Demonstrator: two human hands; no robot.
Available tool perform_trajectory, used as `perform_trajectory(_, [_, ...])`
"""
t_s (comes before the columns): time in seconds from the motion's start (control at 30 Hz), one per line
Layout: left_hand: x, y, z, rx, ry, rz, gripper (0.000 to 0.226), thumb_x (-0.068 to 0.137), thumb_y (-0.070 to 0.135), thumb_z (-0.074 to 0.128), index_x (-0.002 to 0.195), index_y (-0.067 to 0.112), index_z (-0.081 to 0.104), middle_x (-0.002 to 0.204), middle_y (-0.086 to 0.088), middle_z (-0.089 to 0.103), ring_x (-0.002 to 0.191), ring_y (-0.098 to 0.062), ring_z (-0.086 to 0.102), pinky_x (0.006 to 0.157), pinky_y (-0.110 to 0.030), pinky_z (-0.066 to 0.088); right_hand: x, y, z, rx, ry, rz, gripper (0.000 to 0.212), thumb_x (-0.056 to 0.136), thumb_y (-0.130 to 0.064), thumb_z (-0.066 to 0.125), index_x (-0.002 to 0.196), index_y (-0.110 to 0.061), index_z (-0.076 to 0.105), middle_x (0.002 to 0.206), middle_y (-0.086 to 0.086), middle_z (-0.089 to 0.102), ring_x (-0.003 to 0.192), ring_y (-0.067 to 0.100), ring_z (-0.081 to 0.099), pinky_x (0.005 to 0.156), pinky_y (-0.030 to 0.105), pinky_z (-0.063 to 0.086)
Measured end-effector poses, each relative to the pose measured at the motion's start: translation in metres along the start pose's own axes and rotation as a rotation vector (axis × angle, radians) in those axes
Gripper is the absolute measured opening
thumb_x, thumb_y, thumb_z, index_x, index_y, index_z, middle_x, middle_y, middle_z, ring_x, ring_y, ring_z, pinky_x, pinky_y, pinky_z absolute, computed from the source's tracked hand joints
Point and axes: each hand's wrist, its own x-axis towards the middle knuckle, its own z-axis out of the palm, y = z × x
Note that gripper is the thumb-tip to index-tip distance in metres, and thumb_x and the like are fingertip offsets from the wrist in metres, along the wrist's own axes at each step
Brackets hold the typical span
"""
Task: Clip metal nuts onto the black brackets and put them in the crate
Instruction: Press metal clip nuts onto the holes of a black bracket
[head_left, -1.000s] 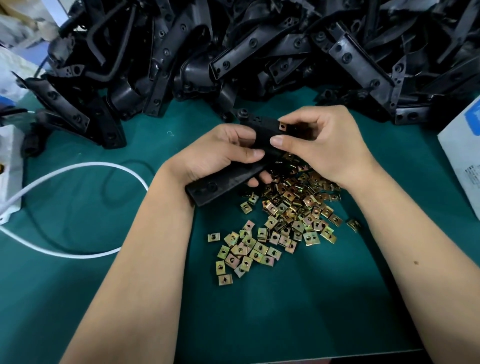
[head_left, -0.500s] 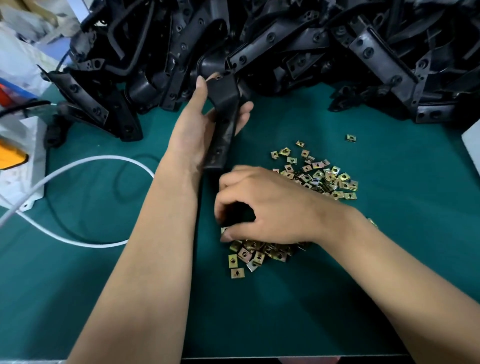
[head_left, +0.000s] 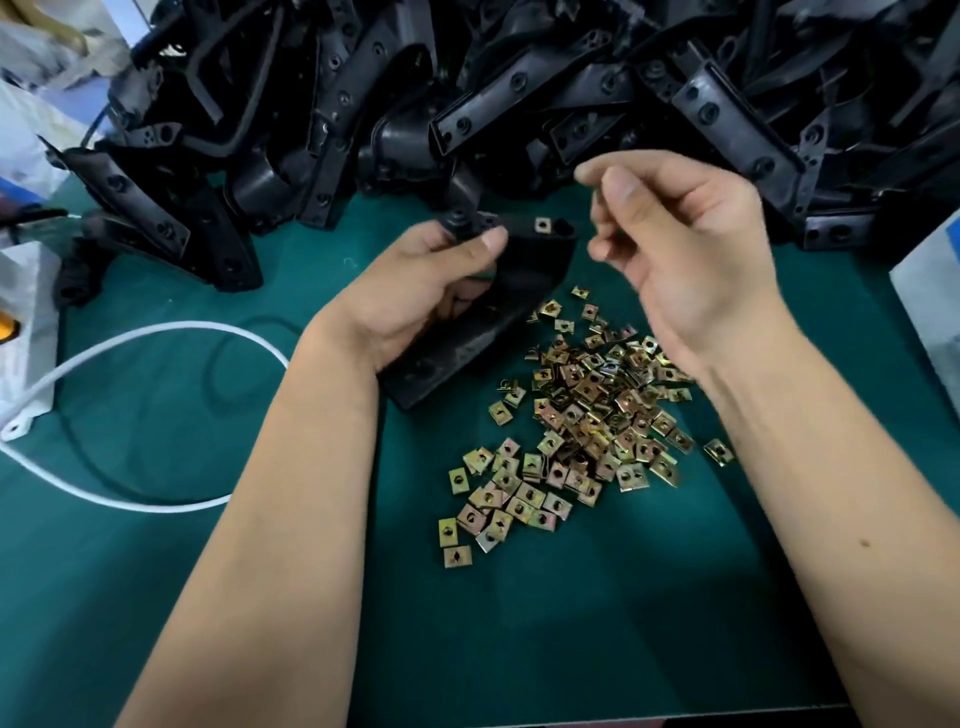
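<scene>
Head view: half a second ago the right hand (head_left: 691, 260) lay low on the near edge of the nut pile (head_left: 587, 421); now it is raised beyond the pile, fingers loosely curled, thumb and forefinger brought near each other; blur hides whether they pinch anything. The left hand (head_left: 415, 291), which then held the black bracket (head_left: 498, 306) upright toward the heap, now grips it laid slantwise at the pile's far-left edge, thumb over its upper end.

One bracket is held, with one brass-coloured nut (head_left: 542, 224) clipped at its top end. The loose nuts are too many to count, surely several dozen. One white cable (head_left: 156, 332) loops left of the pile.

The nuts are small, square, yellowish plated metal, each with a central hole. The bracket is matte black, long and slightly curved. The bracket heap (head_left: 519, 93) beyond the pile is glossy black, with holes in its parts. The worktop (head_left: 519, 623) is a smooth dark-green mat.
</scene>
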Motion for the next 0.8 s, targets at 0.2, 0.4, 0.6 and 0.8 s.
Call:
perform_trajectory(0.2, [-0.002, 0.0, 0.008, 0.024, -0.167, 0.012, 0.049, 0.092, 0.027, 0.064, 0.131, -0.003, 0.063, 0.109, -0.021, 0.047, 0.094, -0.029, 0.033, 0.081, -0.04, 0.034, 0.008, 0.012, -0.01, -0.314, 0.14, -0.032, 0.016, 0.091, -0.004, 0.073, 0.105, -0.012, 0.075, 0.087, 0.001, 0.077, 0.084, 0.011, 0.072, 0.083, 0.03, 0.058])
perform_trajectory(0.4, [-0.003, -0.004, 0.01, 0.106, -0.303, 0.036, 0.015, 0.102, 0.014, 0.059, 0.113, 0.011, 0.068, 0.083, 0.01, 0.074, 0.075, -0.002, 0.068, 0.069, -0.016, 0.053, 0.003, 0.015, -0.004, -0.293, 0.08, 0.026, 0.008, 0.086, -0.006, 0.079, 0.091, -0.013, 0.079, 0.084, 0.004, 0.08, 0.083, 0.019, 0.077, 0.083, 0.033, 0.061])
perform_trajectory(0.6, [-0.003, -0.003, 0.014, 0.097, -0.314, 0.038, 0.011, 0.094, 0.022, 0.069, 0.101, 0.021, 0.079, 0.097, -0.001, 0.078, 0.087, -0.012, 0.074, 0.076, -0.023, 0.058, 0.002, 0.017, 0.001, -0.245, 0.085, 0.068, 0.008, 0.088, -0.007, 0.079, 0.088, -0.016, 0.08, 0.082, 0.0, 0.079, 0.077, 0.008, 0.073, 0.074, 0.02, 0.055])
perform_trajectory(0.8, [-0.003, -0.003, 0.019, 0.122, -0.276, 0.05, 0.019, 0.086, 0.028, 0.074, 0.099, 0.014, 0.078, 0.093, -0.003, 0.077, 0.083, -0.014, 0.071, 0.074, -0.023, 0.057, 0.003, 0.016, 0.001, -0.241, 0.071, 0.083, 0.007, 0.087, -0.01, 0.079, 0.089, -0.016, 0.081, 0.086, 0.003, 0.08, 0.082, 0.014, 0.074, 0.081, 0.028, 0.059])
